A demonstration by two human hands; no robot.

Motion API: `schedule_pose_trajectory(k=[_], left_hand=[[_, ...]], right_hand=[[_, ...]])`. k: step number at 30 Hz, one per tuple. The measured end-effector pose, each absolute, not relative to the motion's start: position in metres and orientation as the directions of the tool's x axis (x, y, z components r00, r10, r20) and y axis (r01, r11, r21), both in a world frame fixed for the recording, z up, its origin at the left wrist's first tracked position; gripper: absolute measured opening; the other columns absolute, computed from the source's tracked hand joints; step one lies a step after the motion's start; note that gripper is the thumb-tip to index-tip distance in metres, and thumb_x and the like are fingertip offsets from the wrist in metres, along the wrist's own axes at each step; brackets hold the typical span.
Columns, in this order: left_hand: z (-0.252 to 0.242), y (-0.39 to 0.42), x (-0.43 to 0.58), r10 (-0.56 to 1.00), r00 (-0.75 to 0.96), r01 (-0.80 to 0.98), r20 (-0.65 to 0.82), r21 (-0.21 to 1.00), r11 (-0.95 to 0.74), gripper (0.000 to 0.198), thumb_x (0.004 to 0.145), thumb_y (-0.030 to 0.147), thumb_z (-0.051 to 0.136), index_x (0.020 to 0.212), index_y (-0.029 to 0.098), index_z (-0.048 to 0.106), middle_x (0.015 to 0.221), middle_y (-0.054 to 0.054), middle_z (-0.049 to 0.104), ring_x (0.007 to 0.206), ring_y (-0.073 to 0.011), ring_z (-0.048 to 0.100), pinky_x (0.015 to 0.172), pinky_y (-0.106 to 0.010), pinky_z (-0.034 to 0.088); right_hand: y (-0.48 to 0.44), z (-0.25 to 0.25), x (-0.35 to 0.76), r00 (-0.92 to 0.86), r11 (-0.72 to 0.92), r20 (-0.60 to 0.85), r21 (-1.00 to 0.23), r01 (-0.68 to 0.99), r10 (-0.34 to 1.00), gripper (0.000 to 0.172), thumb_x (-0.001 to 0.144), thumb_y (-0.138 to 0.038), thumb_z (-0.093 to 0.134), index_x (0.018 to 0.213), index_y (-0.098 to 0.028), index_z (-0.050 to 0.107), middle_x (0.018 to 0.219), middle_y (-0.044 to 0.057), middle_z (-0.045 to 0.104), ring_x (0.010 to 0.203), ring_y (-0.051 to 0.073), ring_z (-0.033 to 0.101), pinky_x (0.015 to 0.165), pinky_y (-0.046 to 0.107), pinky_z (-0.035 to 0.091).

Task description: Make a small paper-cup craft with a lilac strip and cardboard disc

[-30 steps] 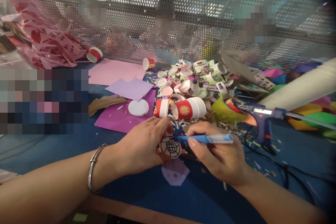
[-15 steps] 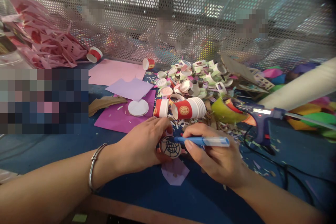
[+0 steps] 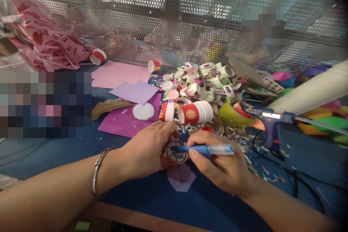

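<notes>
My left hand (image 3: 152, 146) is closed around a small paper cup (image 3: 174, 157), its round end facing up. Dark lines form a grid inside a dark ring on that end. Between thumb and fingers of my right hand (image 3: 221, 163) is a blue pen (image 3: 202, 149) with a see-through rear part. The pen's front reaches over the grid; whether its tip touches cannot be made out. Just below the cup lies a lilac paper piece (image 3: 181, 183). A stack of red and white paper cups (image 3: 197, 112) and a single cup (image 3: 167, 111) lie beyond my hands.
Behind is a heap of cut cup pieces (image 3: 201, 79) before a perforated metal screen (image 3: 130, 36). White paper discs (image 3: 143, 111) lie on purple paper (image 3: 116, 125). To the right are a glue gun (image 3: 269, 123) and black cable (image 3: 296, 177); pink paper shapes (image 3: 49, 40) are piled left.
The pen has shifted slightly left and down across the cup's end, with my right hand following. More dark marking shows in the grid. My left hand stays almost in place.
</notes>
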State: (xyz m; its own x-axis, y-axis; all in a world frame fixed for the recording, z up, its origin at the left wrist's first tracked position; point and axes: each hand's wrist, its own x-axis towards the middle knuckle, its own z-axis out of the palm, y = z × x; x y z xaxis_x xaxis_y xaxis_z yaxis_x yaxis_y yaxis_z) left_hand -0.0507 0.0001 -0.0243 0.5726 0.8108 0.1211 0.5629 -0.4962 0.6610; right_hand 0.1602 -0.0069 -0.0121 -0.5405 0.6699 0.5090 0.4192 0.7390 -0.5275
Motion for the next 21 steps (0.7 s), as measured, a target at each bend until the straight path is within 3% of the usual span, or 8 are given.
schedule_pose_trajectory(k=[21], left_hand=[[-0.0248, -0.0005, -0.052, 0.804, 0.584, 0.564, 0.116, 0.654, -0.504, 0.043, 0.071, 0.026, 0.08, 0.102, 0.018, 0.052, 0.098, -0.006, 0.062, 0.089, -0.0236, 0.06, 0.072, -0.035, 0.045]], right_hand=[[-0.0083, -0.0113, 0.1581, -0.54, 0.724, 0.497, -0.576, 0.38, 0.679, 0.008, 0.085, -0.015, 0.055, 0.085, -0.017, 0.063, 0.068, -0.001, 0.063, 0.056, 0.01, 0.056, 0.053, 0.022, 0.045]])
